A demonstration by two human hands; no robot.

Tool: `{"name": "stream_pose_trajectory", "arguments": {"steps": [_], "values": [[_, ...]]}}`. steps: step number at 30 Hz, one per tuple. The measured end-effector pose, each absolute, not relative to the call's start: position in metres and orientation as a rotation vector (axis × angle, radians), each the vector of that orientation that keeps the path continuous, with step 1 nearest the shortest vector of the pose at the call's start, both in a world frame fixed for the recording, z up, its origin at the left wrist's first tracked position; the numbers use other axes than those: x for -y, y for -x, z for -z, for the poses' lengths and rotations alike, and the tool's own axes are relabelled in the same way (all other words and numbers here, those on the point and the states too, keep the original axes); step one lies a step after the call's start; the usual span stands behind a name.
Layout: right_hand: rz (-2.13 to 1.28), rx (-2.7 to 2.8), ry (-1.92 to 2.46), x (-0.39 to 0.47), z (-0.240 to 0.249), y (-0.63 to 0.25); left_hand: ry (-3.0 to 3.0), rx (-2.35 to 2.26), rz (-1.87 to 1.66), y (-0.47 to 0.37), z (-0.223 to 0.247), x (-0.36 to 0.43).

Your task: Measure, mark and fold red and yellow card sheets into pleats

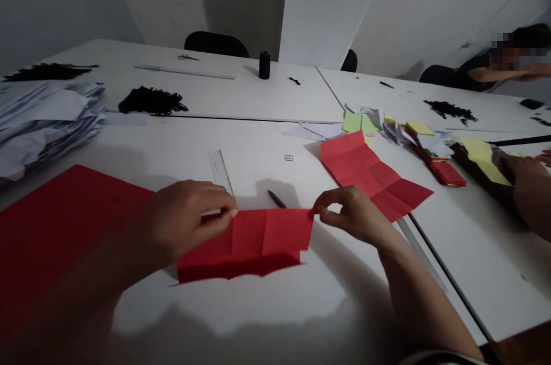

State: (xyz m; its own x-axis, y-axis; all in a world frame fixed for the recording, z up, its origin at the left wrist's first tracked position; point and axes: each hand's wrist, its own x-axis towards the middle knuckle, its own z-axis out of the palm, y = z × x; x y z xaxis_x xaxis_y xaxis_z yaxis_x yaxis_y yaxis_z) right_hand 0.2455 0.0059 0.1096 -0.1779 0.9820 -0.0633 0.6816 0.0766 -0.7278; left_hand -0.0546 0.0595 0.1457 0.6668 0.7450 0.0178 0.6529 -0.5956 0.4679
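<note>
Between my hands is a folded sheet of red paper [267,233], marked with crease lines and folded over lengthwise, its lower layer partly open toward me. My left hand [189,216] pinches its top edge left of the middle. At the top right corner, my right hand [344,210] pinches it between thumb and finger. Just behind the paper lie a dark pen [276,198] and a clear ruler [221,170]. Under my left forearm a large flat red sheet [77,210] covers the table's left side. A second creased red sheet [372,175] lies beyond my right hand.
White paper is piled at left [47,118], near black yarn bundles [150,101]. A black spool [264,65], scissors [188,57] and a long ruler [185,72] lie at the back. Coloured paper stacks [445,173] stand right, near another person's hand [531,187]. Someone sits far right.
</note>
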Motion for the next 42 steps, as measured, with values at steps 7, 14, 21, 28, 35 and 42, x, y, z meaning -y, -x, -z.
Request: {"name": "stream_pose_trajectory", "arguments": {"steps": [7, 14, 21, 28, 35, 42], "values": [[-0.670, 1.864, 1.557, -0.010, -0.106, -0.251, -2.403, -1.135, -0.239, 0.063, -0.144, -0.068], [-0.580, 2.000, 1.239, -0.003, -0.100, -0.212, -2.484, -1.057, -0.191, 0.052, -0.142, -0.061], [-0.631, 1.935, 1.421, -0.003, -0.101, -0.216, -2.538, -1.033, -0.193, 0.050, -0.148, -0.058], [-0.733, 1.852, 1.638, -0.019, -0.097, -0.242, -2.393, -1.113, -0.290, 0.062, -0.149, -0.070], [-0.722, 1.654, 1.633, -0.031, -0.086, -0.261, -2.030, -1.349, -0.371, 0.074, -0.143, -0.090], [-1.054, 1.393, 1.378, -0.040, -0.073, -0.249, -1.657, -1.321, -0.781, 0.071, -0.146, -0.094]]}}
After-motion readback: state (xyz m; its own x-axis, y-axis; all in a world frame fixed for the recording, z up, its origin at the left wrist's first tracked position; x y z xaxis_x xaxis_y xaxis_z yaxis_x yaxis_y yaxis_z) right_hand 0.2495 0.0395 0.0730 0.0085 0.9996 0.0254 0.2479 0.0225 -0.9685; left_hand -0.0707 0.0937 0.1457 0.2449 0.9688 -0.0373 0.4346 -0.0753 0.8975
